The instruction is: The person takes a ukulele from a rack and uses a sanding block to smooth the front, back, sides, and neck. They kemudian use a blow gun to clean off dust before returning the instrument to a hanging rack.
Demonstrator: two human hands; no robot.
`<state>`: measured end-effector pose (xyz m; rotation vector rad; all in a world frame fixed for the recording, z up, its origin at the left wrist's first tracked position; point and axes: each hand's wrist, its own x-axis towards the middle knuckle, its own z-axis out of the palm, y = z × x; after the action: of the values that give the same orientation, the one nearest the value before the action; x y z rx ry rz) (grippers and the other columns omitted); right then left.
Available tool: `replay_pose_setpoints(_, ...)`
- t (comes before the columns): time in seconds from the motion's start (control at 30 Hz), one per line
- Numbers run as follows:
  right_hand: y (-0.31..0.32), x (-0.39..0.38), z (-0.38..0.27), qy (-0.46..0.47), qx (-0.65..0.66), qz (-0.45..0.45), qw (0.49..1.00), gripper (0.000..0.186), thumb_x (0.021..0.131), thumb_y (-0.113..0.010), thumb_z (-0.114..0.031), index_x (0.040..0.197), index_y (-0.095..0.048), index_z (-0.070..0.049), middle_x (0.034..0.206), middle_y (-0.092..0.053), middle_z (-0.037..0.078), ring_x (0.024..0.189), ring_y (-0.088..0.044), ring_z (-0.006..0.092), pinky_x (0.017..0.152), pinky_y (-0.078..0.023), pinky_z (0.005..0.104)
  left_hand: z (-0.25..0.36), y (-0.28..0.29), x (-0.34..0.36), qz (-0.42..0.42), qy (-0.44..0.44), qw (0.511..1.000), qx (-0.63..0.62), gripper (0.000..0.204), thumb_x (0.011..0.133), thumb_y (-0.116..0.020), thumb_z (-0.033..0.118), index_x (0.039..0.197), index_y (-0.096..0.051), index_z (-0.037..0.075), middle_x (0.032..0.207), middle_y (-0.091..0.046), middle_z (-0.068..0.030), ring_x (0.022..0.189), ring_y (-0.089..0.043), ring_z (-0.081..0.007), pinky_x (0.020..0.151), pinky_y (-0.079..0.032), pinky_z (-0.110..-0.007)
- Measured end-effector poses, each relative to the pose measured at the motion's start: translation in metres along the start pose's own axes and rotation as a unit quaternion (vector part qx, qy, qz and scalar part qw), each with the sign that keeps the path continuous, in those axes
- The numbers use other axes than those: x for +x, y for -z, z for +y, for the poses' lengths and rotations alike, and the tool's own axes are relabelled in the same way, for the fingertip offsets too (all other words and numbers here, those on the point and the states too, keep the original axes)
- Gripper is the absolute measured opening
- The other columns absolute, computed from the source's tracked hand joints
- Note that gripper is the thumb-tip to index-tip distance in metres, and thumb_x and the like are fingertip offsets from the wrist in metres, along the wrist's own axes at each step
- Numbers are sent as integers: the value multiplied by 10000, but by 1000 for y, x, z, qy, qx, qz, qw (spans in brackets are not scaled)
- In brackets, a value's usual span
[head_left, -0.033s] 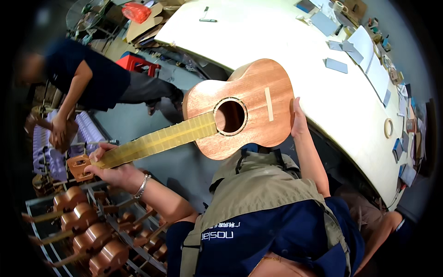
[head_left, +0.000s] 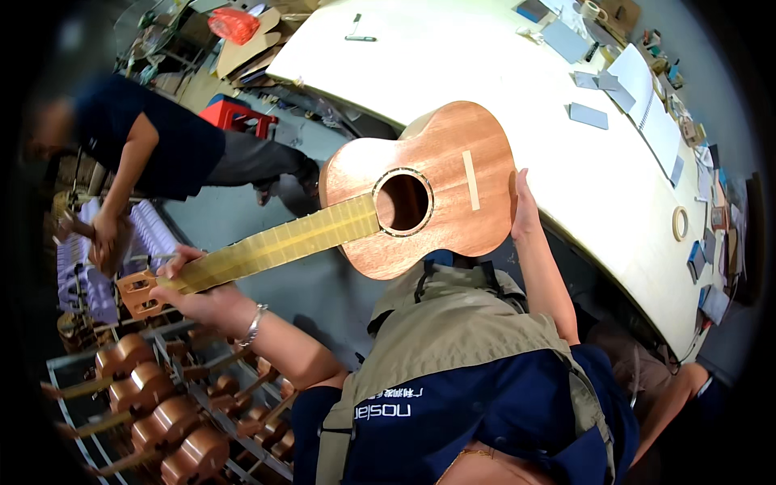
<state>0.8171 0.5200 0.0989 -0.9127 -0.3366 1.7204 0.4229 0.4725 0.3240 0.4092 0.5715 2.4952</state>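
An unstrung ukulele (head_left: pixel 440 178) of reddish-brown wood is held up before me, its top facing me. It has a round soundhole and a pale strip lying where a bridge sits. Yellowish tape covers the fretboard (head_left: pixel 283 245). My left hand (head_left: pixel 198 295) is wrapped round the neck beside the slotted headstock (head_left: pixel 139 295), thumb on the near side and fingers on the far side. At the body's tail end my right hand (head_left: pixel 524 208) bears against the rim, its fingers partly hidden behind it.
A white table (head_left: pixel 453 61) spans the far and right side, carrying grey sanding pads (head_left: pixel 588 115), an open notebook and a tape roll (head_left: pixel 681 223). At lower left a metal rack holds several ukuleles (head_left: pixel 153 384). Another person (head_left: pixel 153 141) works at far left near a red stool (head_left: pixel 234 115).
The ukulele and both my hands stay almost still. The surroundings shift slightly in view, and the other person's hands at far left have moved a little.
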Motion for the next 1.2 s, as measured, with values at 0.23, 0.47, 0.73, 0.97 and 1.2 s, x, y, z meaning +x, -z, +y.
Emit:
replay_pose_setpoints(0.23, -24, 63, -45, 81, 8, 49, 996, 706, 922, -228, -575, 1390, -259, -47, 1381, -373, 128, 1253, -389, 255, 1020, -341, 379, -174, -2, -6, -87, 153, 982, 71, 347, 902, -497, 417, 926, -508, 71, 828, -571, -59, 869, -588, -261, 946, -416, -489)
replay_pose_setpoints(0.47, -35, 79, -92, 176, 16, 111, 978, 704, 926, -193, -571, 1400, -256, -54, 1398, -357, 107, 1267, -371, 249, 1034, -314, 365, -279, -39, 14, -90, 244, 958, 118, 408, 890, -494, 468, 989, -458, 74, 894, -544, -58, 916, -557, -279, 891, -444, -427)
replay_pose_setpoints(0.73, -13, 66, -124, 188, 31, 163, 968, 706, 928, -105, -555, 1395, -256, -47, 1387, -366, 107, 1262, -372, 231, 1037, -315, 351, -321, -96, -1, -139, 347, 923, 92, 319, 894, -525, 371, 973, -503, 63, 974, -554, -64, 1076, -511, -280, 974, -393, -505)
replay_pose_setpoints(0.97, 29, 62, -125, 221, 84, 170, 957, 720, 926, -80, -551, 1383, -254, -23, 1376, -364, 141, 1250, -387, 251, 1039, -333, 375, -330, -140, -47, -246, 330, 907, 91, 378, 924, -450, 417, 1025, -485, 54, 981, -541, -89, 1059, -507, -282, 954, -402, -457)
replay_pose_setpoints(1.2, 56, 59, -109, 217, 83, 119, 965, 590, 961, -262, -439, 1389, -251, -34, 1377, -367, 123, 1266, -365, 231, 1039, -311, 363, -332, -168, -72, -302, 334, 891, 62, 390, 897, -483, 451, 1038, -481, 86, 913, -532, -59, 987, -513, -244, 958, -379, -468)
